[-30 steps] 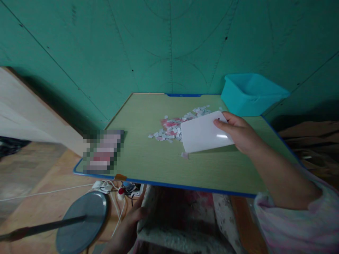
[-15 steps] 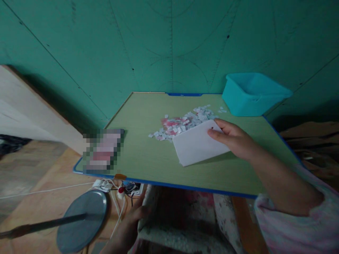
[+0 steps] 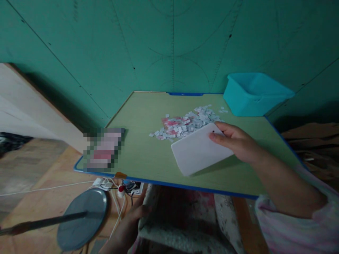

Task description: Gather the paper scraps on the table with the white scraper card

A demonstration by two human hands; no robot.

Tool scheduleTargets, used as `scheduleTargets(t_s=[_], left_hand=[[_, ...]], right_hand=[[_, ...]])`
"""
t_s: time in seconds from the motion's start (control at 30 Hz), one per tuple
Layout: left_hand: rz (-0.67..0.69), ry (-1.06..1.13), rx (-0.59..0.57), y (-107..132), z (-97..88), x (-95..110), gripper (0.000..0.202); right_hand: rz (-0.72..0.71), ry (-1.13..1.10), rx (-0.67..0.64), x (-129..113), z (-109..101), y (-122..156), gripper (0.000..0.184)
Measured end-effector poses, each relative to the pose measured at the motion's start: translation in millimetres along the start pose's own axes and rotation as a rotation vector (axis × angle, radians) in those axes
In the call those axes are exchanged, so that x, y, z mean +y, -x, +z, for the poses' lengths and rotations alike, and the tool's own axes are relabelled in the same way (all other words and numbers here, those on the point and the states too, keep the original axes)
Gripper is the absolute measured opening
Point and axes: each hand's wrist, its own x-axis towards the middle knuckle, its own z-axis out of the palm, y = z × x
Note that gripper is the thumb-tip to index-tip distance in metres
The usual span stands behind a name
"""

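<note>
Above the near half of the light-green rectangular tabletop with blue edging (image 3: 140, 158), the right hand (image 3: 239, 143) holds a flat white glossy board with rounded corners and a small dark hole (image 3: 200, 153). Grip: the thumb presses on the upper face beside the hole; the other fingers pass behind the right-hand edge and are largely hidden. The board lies at a slant, and a shadow falls on the tabletop under its near edge; whether its near-left corner touches the surface cannot be told. Directly beyond the board is a loose pile of small white paper-like rectangles (image 3: 203, 116), with a pink patch (image 3: 172, 123) showing among the pieces toward the left. A turquoise open-topped plastic bin (image 3: 246, 102) stands at the far right corner; a few loose pieces lie just beside it. At the left end of the tabletop rests a dark-edged rectangular object (image 3: 106, 148), obscured by pixelation. Below the near edge, the left hand (image 3: 132, 220) is beside a pale spotted fabric (image 3: 180, 233); its finger state cannot be told. Left of this hand are white cables (image 3: 120, 211) and a round grey base with a pole (image 3: 79, 233).
</note>
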Motion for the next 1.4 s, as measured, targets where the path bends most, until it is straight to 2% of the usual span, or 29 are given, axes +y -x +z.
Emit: scheduleTargets(t_s=[0.13,0.2,0.3,0.37,0.47,0.6,0.77,0.9,1.1,1.27,1.4], left_hand=[[0.026,-0.022,0.006,2.4,2.6,-0.8,0.071],[0.014,0.012,-0.001,0.8,2.1,-1.8,0.072],[-0.013,0.049,0.009,-4.1,-3.5,-5.4,0.059],[0.025,0.026,0.05,-7.6,-8.8,-8.7,0.053],[0.059,0.036,0.063,-9.5,-13.2,-12.0,0.059],[-0.024,0.013,0.034,-7.0,-11.7,-11.3,0.067],[0.161,-0.12,0.153,-13.7,-18.4,-15.5,0.06],[0.191,-0.134,0.156,-18.3,-23.9,-19.7,0.058],[0.021,-0.08,0.113,-3.7,-9.0,-10.9,0.07],[0.025,-0.026,0.04,4.4,9.7,-1.7,0.069],[0.025,-0.012,0.033,4.1,10.5,-0.1,0.077]], right_hand=[[-0.064,-0.063,0.154,-0.4,-3.2,-3.7,0.021],[-0.058,-0.042,0.189,-1.4,-3.3,-5.3,0.02],[-0.006,-0.018,0.142,-4.5,-0.5,-5.0,0.019],[0.024,-0.027,0.104,-6.6,2.0,-3.7,0.019],[0.042,-0.04,0.074,-7.0,4.0,-3.0,0.018],[-0.015,-0.007,0.102,-2.4,1.8,-6.3,0.017],[-0.123,0.09,0.267,2.6,-5.9,-11.0,0.018],[-0.151,0.089,0.329,4.8,-11.0,-13.4,0.019],[-0.136,0.133,0.328,7.0,-10.8,-16.4,0.019],[-0.155,0.145,0.375,12.8,-11.5,-20.4,0.021],[-0.077,0.032,0.337,11.5,-7.5,-21.0,0.018]])
